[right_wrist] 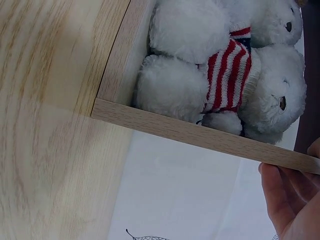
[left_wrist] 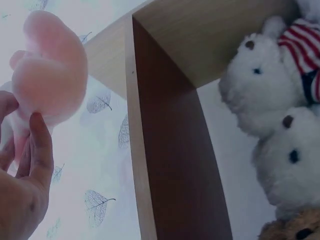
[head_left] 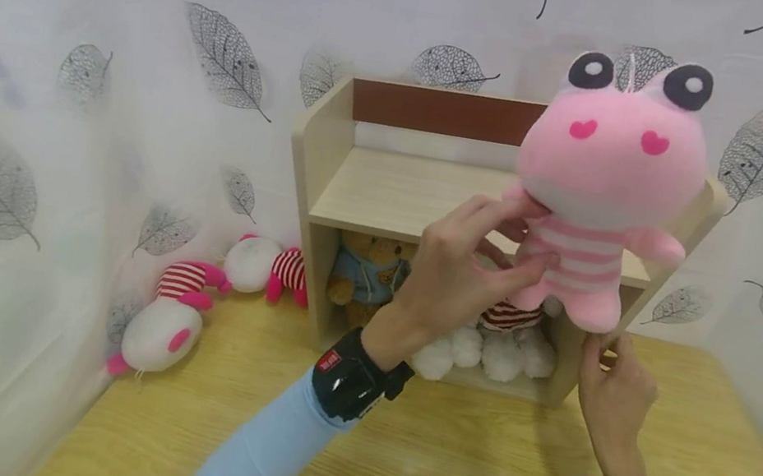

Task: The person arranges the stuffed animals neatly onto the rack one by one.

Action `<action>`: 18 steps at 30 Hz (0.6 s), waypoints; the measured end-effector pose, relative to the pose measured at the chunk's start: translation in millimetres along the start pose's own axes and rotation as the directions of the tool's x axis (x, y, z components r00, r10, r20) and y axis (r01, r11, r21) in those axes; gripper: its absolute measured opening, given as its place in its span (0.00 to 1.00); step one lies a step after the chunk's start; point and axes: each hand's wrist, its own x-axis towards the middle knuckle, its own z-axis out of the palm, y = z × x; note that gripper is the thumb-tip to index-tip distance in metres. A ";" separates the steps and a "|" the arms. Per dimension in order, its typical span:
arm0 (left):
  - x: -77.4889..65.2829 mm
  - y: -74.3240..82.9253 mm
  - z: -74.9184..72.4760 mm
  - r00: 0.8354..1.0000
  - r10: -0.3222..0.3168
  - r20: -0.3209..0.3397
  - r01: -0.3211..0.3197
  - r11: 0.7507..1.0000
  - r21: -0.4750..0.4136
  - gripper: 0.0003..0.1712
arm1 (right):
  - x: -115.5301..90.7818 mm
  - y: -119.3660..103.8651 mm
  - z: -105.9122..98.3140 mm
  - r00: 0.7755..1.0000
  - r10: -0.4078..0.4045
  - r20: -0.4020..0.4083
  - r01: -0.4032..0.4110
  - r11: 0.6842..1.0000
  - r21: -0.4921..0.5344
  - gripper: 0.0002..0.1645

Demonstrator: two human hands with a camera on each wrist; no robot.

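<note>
A pink plush toy (head_left: 612,154) with big black-and-white eyes and a striped body is held upright in front of the right part of a small wooden shelf (head_left: 396,190). My left hand (head_left: 451,270) pinches it at its side and arm, fingers above and thumb lower on the body. In the left wrist view the plush toy (left_wrist: 55,75) hangs off the shelf's outer face. Low on the right, my right hand (head_left: 615,392) grips the edge of the shelf's right side panel (right_wrist: 200,134), fingers outside and thumb tip inside.
The lower compartment holds a brown teddy bear (head_left: 369,278) in a blue hoodie and white plush bears (right_wrist: 175,85) in red-striped knitwear. Two white-and-pink plush toys (head_left: 160,332) lie left of the shelf on the wooden table (head_left: 450,465), by the leaf-patterned curtain (head_left: 119,146).
</note>
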 end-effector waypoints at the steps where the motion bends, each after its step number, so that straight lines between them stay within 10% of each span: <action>1: 4.0 -0.9 1.5 1.000 -0.014 -0.001 0.014 1.000 0.007 0.25 | 0.0 0.1 0.3 1.000 0.002 -0.004 -0.002 1.000 0.006 0.10; 10: 39.6 -12.6 20.0 0.991 -0.134 -0.010 0.135 0.989 0.065 0.22 | -0.4 -0.3 -1.4 1.000 0.016 0.017 -0.016 1.000 -0.016 0.13; 18: 67.0 -12.8 26.7 0.955 -0.257 0.152 0.205 0.934 0.291 0.21 | -1.2 -3.0 -0.1 0.999 0.029 0.013 -0.029 0.999 -0.022 0.14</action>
